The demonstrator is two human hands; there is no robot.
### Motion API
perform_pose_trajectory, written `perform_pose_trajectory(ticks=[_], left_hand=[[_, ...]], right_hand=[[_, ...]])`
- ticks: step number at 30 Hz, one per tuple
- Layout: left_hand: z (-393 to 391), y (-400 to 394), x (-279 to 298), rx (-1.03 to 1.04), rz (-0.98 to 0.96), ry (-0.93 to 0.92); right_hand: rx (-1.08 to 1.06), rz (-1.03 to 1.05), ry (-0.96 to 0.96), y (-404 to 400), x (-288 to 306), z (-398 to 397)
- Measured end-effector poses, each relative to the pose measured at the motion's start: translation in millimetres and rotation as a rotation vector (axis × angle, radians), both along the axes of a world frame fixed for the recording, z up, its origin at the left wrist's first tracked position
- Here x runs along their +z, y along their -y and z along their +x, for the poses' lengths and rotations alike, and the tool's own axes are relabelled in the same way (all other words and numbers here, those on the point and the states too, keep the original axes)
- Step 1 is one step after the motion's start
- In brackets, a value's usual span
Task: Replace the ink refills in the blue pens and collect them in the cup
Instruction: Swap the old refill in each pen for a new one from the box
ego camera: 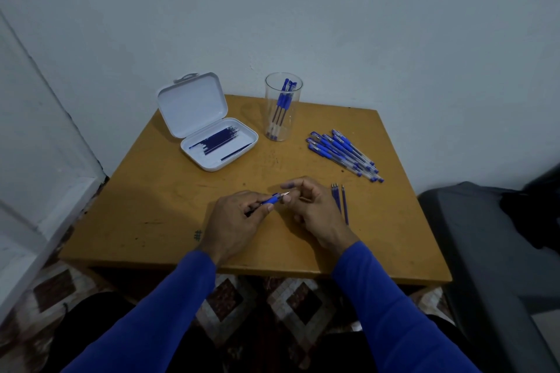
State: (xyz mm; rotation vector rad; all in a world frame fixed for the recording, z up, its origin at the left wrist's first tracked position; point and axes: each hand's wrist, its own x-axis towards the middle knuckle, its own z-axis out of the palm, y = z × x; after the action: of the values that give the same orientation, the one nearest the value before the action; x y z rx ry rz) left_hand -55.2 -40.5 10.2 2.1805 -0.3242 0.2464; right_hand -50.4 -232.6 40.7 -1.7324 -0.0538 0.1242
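My left hand [236, 218] grips a blue pen [274, 199] by its rubber grip, low over the table's front middle, tip pointing right. My right hand [312, 206] pinches the pen's metal tip between thumb and fingers. A clear cup [283, 130] at the back holds three blue pens upright. A heap of several blue pens [344, 154] lies at the right. An open white case [212, 142] at the back left holds several dark refills. A few loose refills [341, 201] lie just right of my right hand.
The small wooden table [151, 191] stands against a pale wall. A dark grey seat or bag [491, 251] sits beside its right edge. A white door frame runs down the left. Patterned floor shows below the front edge.
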Motion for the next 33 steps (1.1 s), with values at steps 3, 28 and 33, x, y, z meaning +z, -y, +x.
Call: perform_pose_trajectory(ticks=[3, 28, 33], left_hand=[[0.3, -0.3, 0.1, -0.009, -0.002, 0.017], [1.2, -1.2, -1.5, -0.029, -0.022, 0.04], [0.8, -1.5, -0.2, -0.024, -0.033, 0.034]], right_hand=[[-0.011, -0.043, 0.004, 1.0, -1.5, -0.3], [0.037, -0.034, 0.032, 1.9, -0.8, -0.9], [-0.034, -0.114, 0.027, -3.4, -2.3, -0.7]])
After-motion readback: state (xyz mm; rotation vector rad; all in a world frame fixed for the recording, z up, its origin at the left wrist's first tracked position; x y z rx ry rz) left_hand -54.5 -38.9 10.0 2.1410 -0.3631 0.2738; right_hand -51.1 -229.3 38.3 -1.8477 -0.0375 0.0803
